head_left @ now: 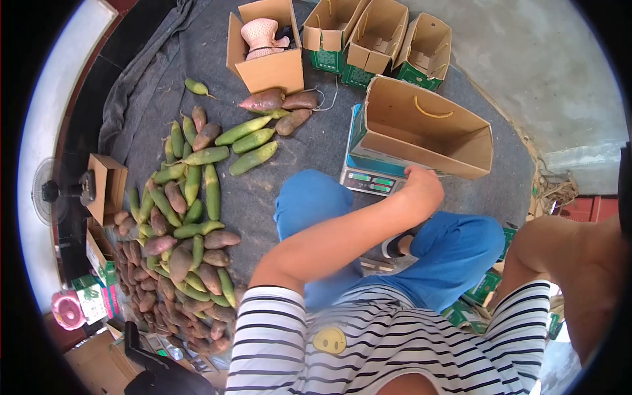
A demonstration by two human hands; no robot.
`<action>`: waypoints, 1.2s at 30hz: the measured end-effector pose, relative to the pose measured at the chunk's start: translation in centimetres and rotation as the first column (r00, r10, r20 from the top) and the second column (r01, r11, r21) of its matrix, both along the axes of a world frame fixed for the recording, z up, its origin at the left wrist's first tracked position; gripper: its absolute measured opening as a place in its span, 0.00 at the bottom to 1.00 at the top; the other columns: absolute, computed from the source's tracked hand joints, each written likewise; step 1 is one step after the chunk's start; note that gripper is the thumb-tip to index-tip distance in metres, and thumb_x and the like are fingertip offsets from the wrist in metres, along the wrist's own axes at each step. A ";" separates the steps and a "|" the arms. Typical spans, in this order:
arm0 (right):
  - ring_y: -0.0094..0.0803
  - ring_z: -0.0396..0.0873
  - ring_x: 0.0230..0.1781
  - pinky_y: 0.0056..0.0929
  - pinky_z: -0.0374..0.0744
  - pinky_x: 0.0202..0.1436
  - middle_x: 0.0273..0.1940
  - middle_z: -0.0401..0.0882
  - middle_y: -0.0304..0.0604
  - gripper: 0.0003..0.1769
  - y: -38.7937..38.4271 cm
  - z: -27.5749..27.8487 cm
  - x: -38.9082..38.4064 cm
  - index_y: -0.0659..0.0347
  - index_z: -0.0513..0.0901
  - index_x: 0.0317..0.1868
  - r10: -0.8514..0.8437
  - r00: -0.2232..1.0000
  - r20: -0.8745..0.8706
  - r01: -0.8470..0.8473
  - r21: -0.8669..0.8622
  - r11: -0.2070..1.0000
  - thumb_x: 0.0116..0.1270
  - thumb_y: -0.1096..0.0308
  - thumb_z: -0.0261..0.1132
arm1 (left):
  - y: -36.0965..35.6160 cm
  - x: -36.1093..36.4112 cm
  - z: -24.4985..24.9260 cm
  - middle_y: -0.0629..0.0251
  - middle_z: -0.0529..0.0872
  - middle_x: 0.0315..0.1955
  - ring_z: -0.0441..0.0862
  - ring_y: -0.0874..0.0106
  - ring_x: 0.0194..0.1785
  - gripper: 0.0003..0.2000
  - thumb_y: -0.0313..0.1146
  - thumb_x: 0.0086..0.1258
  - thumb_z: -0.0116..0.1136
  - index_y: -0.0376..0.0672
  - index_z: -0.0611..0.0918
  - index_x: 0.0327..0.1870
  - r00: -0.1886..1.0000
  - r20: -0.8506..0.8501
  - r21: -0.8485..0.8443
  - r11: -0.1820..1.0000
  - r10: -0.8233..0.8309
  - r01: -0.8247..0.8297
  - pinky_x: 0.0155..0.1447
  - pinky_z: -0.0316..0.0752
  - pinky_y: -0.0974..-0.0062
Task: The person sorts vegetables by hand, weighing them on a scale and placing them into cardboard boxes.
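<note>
My left hand (424, 189) reaches across my body to the front of an open cardboard box (431, 148). Its fingers are curled closed at the box's lower front edge; the fingertips are partly hidden. The box, with a yellow cord handle inside, rests on a digital scale (372, 181) whose green displays are lit. My right arm is bent up at the right edge of the view, close to the camera, and the hand at its end is out of sight.
Left lies a big heap of long green radishes (212, 191) and reddish-brown sweet potatoes (181, 263). Several open boxes (375, 39) line the back, and one (270, 71) holds a pink patterned cloth (260, 36). A fan (49, 191) stands far left.
</note>
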State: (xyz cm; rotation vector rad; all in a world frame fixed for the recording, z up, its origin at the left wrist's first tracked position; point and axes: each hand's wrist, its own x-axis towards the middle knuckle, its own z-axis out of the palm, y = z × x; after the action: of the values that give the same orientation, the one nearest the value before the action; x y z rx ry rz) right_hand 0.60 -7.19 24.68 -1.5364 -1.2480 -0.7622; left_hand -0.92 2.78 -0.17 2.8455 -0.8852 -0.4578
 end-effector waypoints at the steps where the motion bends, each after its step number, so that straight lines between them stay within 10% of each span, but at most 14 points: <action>1: 0.34 0.81 0.38 0.30 0.77 0.38 0.46 0.80 0.51 0.23 -0.2 0.5 -0.1 0.65 0.76 0.55 0.001 1.000 0.021 -0.001 -0.014 1.000 0.58 0.71 0.66 | -0.4 0.1 0.2 0.58 0.84 0.42 0.83 0.61 0.47 0.12 0.33 0.62 0.57 0.43 0.85 0.45 1.000 -0.010 -0.016 1.000 0.016 -0.017 0.45 0.75 0.55; 22: 0.35 0.79 0.33 0.32 0.76 0.33 0.41 0.78 0.47 0.14 1.8 -4.7 -0.4 0.62 0.78 0.48 -0.122 0.991 -0.051 0.107 -0.242 0.964 0.62 0.71 0.63 | -0.7 0.2 2.1 0.60 0.82 0.37 0.82 0.63 0.44 0.09 0.35 0.62 0.56 0.44 0.84 0.40 0.956 0.234 -0.123 0.980 0.179 -0.154 0.45 0.73 0.59; 33: 0.34 0.78 0.31 0.29 0.76 0.33 0.40 0.78 0.43 0.12 4.9 -13.3 -3.3 0.63 0.79 0.45 0.092 0.982 -0.168 -0.130 -0.231 0.964 0.59 0.76 0.63 | 2.1 1.8 6.1 0.53 0.82 0.45 0.78 0.57 0.51 0.14 0.36 0.68 0.51 0.41 0.82 0.50 0.885 0.281 -0.143 0.928 0.371 -0.344 0.52 0.68 0.49; 36: 0.34 0.79 0.32 0.30 0.76 0.33 0.40 0.79 0.42 0.13 6.2 -14.8 -4.3 0.61 0.80 0.43 0.146 0.968 -0.205 -0.185 -0.185 0.965 0.56 0.77 0.64 | 3.3 2.3 5.8 0.63 0.80 0.33 0.79 0.68 0.39 0.07 0.34 0.61 0.57 0.44 0.81 0.37 0.748 0.493 -0.211 0.896 0.443 -0.391 0.41 0.68 0.66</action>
State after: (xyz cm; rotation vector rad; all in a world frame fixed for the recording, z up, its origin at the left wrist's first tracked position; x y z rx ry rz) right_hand -3.71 -1.03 9.90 -1.6020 -1.3222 -0.3778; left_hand 1.37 6.05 5.66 2.9840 -0.2660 0.4423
